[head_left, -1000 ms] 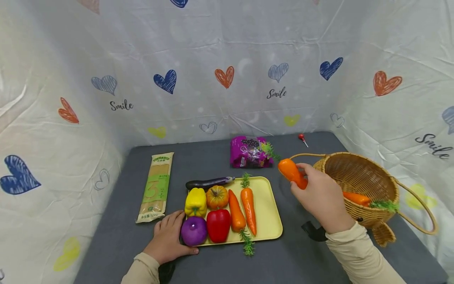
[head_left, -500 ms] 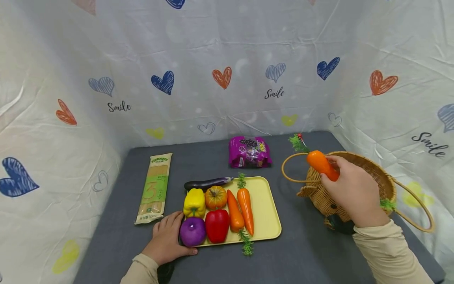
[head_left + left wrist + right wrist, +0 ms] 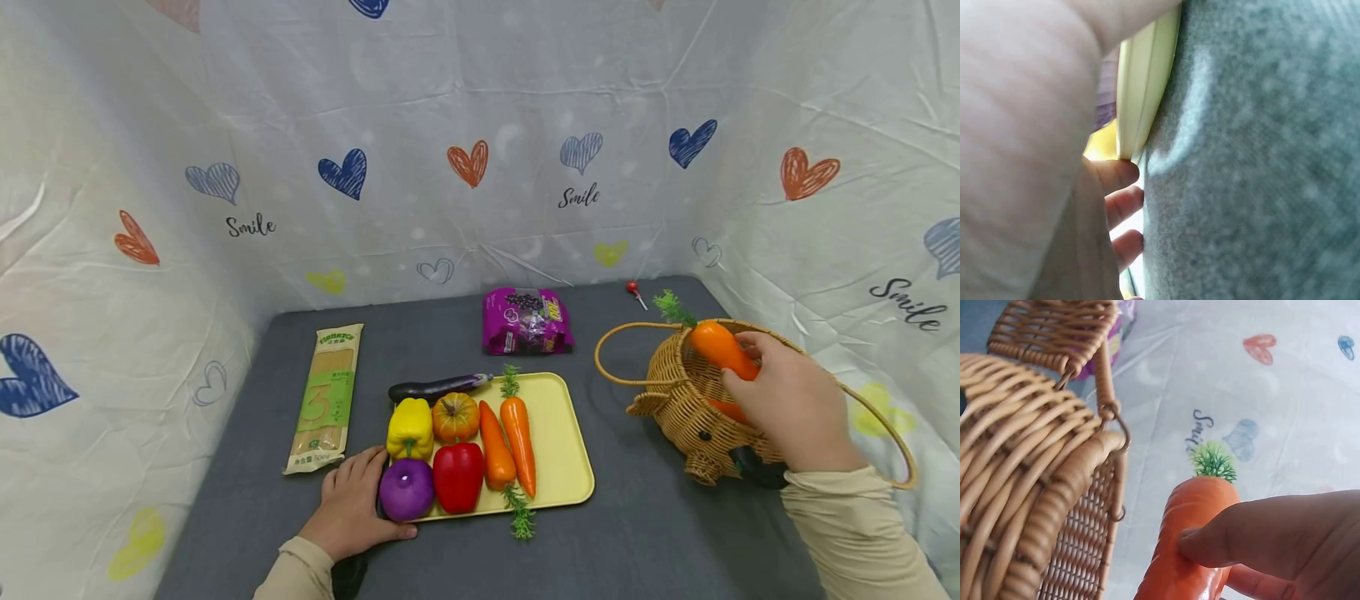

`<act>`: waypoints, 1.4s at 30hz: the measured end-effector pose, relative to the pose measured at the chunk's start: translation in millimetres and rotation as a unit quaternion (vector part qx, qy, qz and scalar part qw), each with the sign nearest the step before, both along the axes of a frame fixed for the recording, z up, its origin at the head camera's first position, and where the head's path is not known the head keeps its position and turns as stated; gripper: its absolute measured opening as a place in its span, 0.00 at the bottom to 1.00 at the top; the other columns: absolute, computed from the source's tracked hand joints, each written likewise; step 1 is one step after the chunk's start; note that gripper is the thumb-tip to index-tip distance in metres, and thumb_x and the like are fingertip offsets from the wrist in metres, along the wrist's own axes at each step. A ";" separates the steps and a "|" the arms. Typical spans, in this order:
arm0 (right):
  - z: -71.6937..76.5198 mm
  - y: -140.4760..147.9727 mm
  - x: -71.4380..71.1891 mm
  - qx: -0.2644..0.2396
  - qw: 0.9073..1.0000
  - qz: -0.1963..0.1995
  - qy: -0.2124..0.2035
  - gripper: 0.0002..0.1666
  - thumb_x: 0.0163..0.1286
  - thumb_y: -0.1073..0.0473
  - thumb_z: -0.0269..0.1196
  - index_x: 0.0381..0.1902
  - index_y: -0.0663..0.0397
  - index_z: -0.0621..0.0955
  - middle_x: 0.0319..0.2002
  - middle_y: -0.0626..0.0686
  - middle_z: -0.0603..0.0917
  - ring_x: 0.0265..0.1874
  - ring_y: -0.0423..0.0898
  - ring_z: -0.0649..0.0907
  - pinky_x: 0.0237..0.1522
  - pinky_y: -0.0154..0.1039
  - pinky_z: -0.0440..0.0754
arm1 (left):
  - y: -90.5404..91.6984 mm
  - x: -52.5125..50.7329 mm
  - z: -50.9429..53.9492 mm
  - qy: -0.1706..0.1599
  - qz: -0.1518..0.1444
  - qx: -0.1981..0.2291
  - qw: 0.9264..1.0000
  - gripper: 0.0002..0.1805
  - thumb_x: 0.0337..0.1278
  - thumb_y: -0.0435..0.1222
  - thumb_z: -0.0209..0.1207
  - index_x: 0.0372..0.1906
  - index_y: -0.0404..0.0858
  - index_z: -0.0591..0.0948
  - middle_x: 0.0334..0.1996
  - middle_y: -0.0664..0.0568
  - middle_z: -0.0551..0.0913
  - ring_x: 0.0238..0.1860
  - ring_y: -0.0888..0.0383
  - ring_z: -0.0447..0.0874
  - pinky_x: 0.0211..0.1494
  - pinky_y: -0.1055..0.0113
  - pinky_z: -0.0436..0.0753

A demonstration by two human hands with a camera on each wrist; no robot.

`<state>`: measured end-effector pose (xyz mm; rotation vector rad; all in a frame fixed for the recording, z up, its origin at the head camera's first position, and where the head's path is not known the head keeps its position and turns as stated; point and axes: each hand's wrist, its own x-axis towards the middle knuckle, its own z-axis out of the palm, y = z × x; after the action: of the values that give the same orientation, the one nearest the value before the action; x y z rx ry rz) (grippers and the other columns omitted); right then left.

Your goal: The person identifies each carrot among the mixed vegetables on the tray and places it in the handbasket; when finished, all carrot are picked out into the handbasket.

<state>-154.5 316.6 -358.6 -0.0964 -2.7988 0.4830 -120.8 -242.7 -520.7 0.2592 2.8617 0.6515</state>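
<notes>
My right hand [image 3: 795,408] pinches an orange carrot [image 3: 718,348] with a green leafy top, held over the opening of a wicker basket [image 3: 667,425] with an animal face. Inside the basket lies another carrot [image 3: 727,410], partly hidden by my hand. In the right wrist view, the thumb presses on the held carrot [image 3: 1188,544] beside the woven rim [image 3: 1041,531]. My left hand [image 3: 348,508] rests against the front left corner of a yellow tray [image 3: 562,442], fingers extended. On the tray sit a purple onion-like vegetable [image 3: 407,489], a red pepper [image 3: 459,477] and two carrots [image 3: 519,442].
A yellow pepper [image 3: 410,427] and small pumpkin [image 3: 456,417] are also on the tray; an eggplant [image 3: 438,387] lies along its back edge. Noodles [image 3: 324,400] lie left. Behind are a purple bag [image 3: 527,322] and lollipop [image 3: 636,293]. Patterned cloth [image 3: 405,108] surrounds the table.
My right hand has carried the carrot rightward, from left of the basket to over its opening. The left hand has stayed at the tray's corner.
</notes>
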 end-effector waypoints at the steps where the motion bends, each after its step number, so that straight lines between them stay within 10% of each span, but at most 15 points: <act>1: -0.9 2.3 -0.4 0.001 1.000 -0.001 -0.004 0.30 0.68 0.57 0.68 0.65 0.65 0.78 0.55 0.68 0.85 0.32 0.58 0.83 0.22 0.43 0.72 | -0.1 0.3 -0.1 -0.001 0.001 0.000 1.000 0.74 0.29 0.72 0.79 0.79 0.31 0.67 0.76 0.37 0.67 0.74 0.35 0.60 0.70 0.27 0.58; 24: -4.0 7.6 -13.7 0.009 0.998 0.003 -0.067 0.25 0.71 0.55 0.67 0.60 0.65 0.82 0.49 0.69 0.87 0.24 0.52 0.80 0.19 0.43 0.73 | -2.8 7.0 -0.6 -0.013 0.010 0.003 1.000 0.74 0.30 0.72 0.80 0.80 0.31 0.66 0.76 0.37 0.66 0.74 0.34 0.59 0.69 0.24 0.56; 31: -2.0 2.1 -18.5 0.016 0.990 0.024 -0.138 0.24 0.73 0.53 0.67 0.59 0.65 0.84 0.49 0.69 0.87 0.36 0.63 0.86 0.29 0.56 0.81 | -3.1 5.2 -1.6 -0.014 0.009 0.007 1.000 0.74 0.31 0.72 0.79 0.80 0.32 0.66 0.77 0.37 0.66 0.75 0.34 0.58 0.70 0.25 0.55; 42: 15.5 -47.7 -12.0 -0.006 0.997 0.063 -0.043 0.23 0.76 0.50 0.67 0.59 0.59 0.87 0.49 0.63 0.90 0.27 0.52 0.84 0.20 0.46 0.77 | -1.6 0.4 -2.9 0.003 -0.005 -0.001 1.000 0.73 0.31 0.72 0.78 0.80 0.32 0.67 0.77 0.38 0.66 0.75 0.36 0.58 0.70 0.27 0.57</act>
<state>-166.5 268.9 -343.1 0.0591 -2.8989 0.5367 -120.5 -244.3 -523.6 0.2748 2.8653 0.6477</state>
